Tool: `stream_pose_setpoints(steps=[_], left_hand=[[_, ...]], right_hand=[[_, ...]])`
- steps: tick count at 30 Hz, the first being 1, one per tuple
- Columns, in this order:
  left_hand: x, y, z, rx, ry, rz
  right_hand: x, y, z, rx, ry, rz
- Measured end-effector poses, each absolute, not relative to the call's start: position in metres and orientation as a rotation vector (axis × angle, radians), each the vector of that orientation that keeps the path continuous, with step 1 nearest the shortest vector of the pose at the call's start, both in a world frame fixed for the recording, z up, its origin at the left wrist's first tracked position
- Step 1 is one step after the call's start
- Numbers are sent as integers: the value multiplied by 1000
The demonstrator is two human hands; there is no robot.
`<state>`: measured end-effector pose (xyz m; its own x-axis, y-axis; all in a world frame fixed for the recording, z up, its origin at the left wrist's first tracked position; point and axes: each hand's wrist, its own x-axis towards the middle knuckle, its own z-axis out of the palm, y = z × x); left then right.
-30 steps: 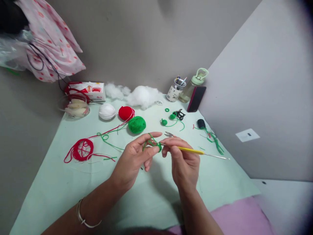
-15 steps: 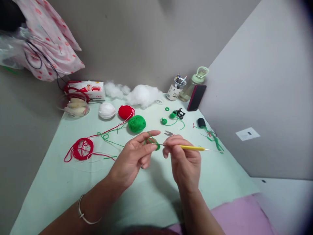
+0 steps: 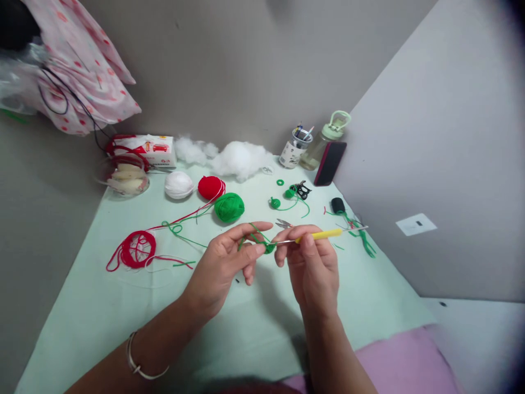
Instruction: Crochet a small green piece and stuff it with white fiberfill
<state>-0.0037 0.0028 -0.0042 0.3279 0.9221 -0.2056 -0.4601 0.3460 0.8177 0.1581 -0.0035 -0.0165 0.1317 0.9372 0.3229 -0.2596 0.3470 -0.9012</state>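
Between thumb and fingers, my left hand [image 3: 227,260] pinches a small green crochet piece [image 3: 269,248]. Green yarn loops over its raised index finger and trails left across the table. My right hand [image 3: 314,268] is closed around a yellow-handled crochet hook [image 3: 324,235], whose metal tip points left and meets the green piece. Whether the tip is inside a stitch, I cannot tell. Just beyond my hands lies a green yarn ball [image 3: 229,208]. Partly hidden behind my right fingers, the scissors [image 3: 283,223] show only their blade tips.
Left of my hands lies a wound red yarn bundle [image 3: 139,249]. A red yarn ball [image 3: 211,187], a white yarn ball [image 3: 179,185] and white stuffing [image 3: 241,160] are farther back. A phone [image 3: 330,164] leans by a bottle [image 3: 315,153]. Green crocheted balls [image 3: 275,203] lie back right.
The crochet hook has tilted, its rear end rising, and my right fingers have shifted along its handle. My left hand and the green piece have moved slightly right.
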Motion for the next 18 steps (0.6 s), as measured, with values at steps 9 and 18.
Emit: stream_pose_setpoints(steps=[9, 18], left_hand=[[-7, 1, -2, 809, 829, 1049], [-7, 2, -4, 860, 839, 1053]], right_hand=[[162, -17, -15, -859, -1358, 710], [160, -18, -17, -822, -1306, 744]])
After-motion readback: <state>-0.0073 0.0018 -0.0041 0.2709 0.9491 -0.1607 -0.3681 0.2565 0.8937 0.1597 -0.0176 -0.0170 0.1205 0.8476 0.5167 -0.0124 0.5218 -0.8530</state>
